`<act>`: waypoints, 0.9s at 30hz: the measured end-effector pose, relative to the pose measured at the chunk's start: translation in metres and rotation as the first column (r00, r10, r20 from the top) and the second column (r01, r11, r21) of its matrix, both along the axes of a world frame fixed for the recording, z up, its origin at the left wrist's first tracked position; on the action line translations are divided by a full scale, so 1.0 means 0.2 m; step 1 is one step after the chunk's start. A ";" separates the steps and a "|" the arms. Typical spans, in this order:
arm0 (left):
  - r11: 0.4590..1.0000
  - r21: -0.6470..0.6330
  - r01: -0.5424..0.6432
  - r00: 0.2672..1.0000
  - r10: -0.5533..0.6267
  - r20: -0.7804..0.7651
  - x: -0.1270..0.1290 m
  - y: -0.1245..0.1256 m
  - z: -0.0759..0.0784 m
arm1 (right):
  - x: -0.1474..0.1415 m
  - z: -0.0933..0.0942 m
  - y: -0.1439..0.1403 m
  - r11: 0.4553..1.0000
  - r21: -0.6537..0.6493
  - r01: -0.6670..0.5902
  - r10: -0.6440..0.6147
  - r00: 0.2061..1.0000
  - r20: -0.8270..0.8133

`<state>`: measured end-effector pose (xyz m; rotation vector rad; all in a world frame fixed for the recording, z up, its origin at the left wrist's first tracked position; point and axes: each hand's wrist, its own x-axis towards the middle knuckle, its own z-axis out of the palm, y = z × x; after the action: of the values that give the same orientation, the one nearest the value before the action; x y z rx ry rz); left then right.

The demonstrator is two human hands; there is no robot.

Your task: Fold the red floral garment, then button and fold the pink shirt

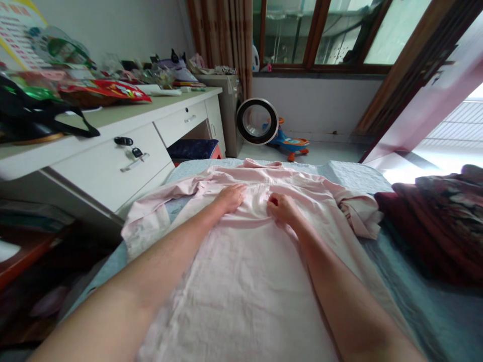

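At the far left stands a pale counter with white drawers, its top crowded with red snack packets, a black bag strap and small clutter; a bunch of keys hangs from one drawer front. Just right of it lies the bed with its grey-blue quilted cover, and spread across that cover is the pale pink, thin cotton long-sleeved shirt, lying flat with its collar end away from the person.

The shirt's left sleeve trails out toward the counter side, creased and partly folded over. The left hand rests palm-down on the upper chest of the shirt, fingers released and flat on the cloth, gripping nothing. Just beside it, the right hand is curled, its fingers pinching a small fold of the fabric near the middle line. The right sleeve is bunched in a loose heap at the bed's right side, near a dark red patterned blanket.

The cloth looks light, limp and wrinkle-prone; it will likely slide on the cover and sag wherever it is unsupported. It seems best held at seams, shoulders, cuffs or hem, with a flat palm pinning the body.

Beyond the bed, a round fan and a blue-and-orange toy car sit on the floor.
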<state>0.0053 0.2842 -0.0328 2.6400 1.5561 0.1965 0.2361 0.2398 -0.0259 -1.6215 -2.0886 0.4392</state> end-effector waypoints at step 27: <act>0.981 0.070 0.184 0.982 -0.187 0.040 0.20 -0.95 -0.05 | 0.20 -0.10 0.00 0.944 -0.023 0.328 -0.291 0.868 0.403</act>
<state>0.0451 0.0932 -0.0434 2.7887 1.3021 0.3003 0.2771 0.2392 -0.0450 -2.2083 -2.0392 0.1006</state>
